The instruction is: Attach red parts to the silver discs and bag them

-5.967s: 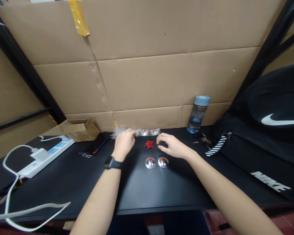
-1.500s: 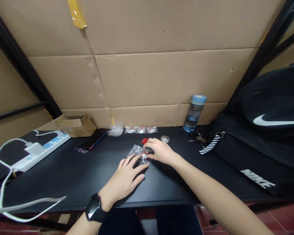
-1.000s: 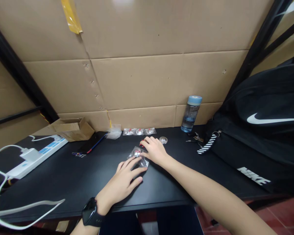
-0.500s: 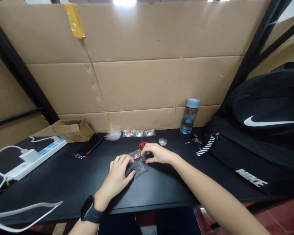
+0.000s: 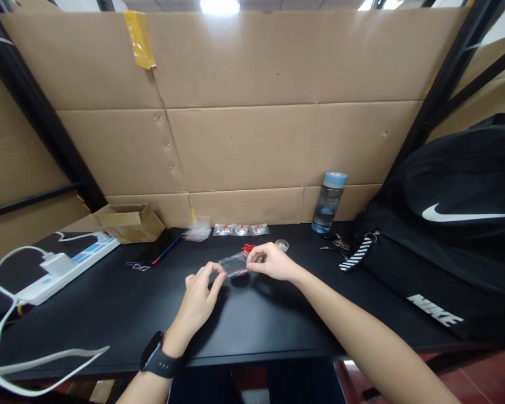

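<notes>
A small clear plastic bag (image 5: 234, 264) is stretched between my two hands, tilted up off the black table; a bit of red shows at its lower edge. My left hand (image 5: 202, 289) pinches the bag's left corner between thumb and forefinger. On its other side, my right hand (image 5: 271, 262) grips the right edge in a pinch. Just behind the bag lies a little pile of red pieces (image 5: 248, 248), partly hidden by my right hand. A round metal disc (image 5: 282, 245) rests beyond my right hand. Further back, three filled clear packets (image 5: 241, 230) lie in a row.
Left of the packets are loose clear bags (image 5: 197, 229), a black phone-like slab (image 5: 157, 250) and an open cardboard box (image 5: 128, 223). A white power strip (image 5: 67, 269) with cables sits far left. Rightward stand a water bottle (image 5: 329, 202), keys (image 5: 340, 242) and a black backpack (image 5: 450, 224).
The bag was lying low with its contents in the middle; now it is lifted and tilted, with red at its near edge. Both hands pinch its sides more closely.
</notes>
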`<control>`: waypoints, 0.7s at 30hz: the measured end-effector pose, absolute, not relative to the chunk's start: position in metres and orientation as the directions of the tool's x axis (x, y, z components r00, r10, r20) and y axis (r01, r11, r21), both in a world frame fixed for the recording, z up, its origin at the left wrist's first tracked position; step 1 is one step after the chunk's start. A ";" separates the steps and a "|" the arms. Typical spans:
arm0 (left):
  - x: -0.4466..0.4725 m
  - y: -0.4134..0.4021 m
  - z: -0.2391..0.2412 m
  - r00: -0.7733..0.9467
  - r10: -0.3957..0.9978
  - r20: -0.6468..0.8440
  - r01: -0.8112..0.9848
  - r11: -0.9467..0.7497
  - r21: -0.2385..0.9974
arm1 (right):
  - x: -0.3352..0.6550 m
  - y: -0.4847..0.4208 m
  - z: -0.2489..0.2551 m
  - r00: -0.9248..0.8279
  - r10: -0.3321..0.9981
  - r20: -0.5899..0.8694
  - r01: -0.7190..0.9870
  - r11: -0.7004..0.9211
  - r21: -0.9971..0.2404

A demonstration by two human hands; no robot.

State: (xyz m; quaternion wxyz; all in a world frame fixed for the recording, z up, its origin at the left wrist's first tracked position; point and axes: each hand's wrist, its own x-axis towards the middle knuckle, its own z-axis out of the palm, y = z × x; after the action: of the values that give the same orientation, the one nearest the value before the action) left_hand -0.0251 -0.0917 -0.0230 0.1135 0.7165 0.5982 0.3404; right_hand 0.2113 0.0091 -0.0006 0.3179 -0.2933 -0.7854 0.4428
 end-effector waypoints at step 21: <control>-0.020 -0.097 -0.031 0.132 0.947 0.292 0.912 -0.231 0.338 | 0.211 -0.011 0.003 -0.780 0.603 0.168 0.485 0.752 -0.446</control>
State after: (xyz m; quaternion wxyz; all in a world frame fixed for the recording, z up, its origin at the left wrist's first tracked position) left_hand -0.0202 -0.0965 -0.0314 0.0387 0.7513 0.6188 0.2260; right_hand 0.2114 -0.0110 0.0029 0.1527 -0.2945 -0.9234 0.1930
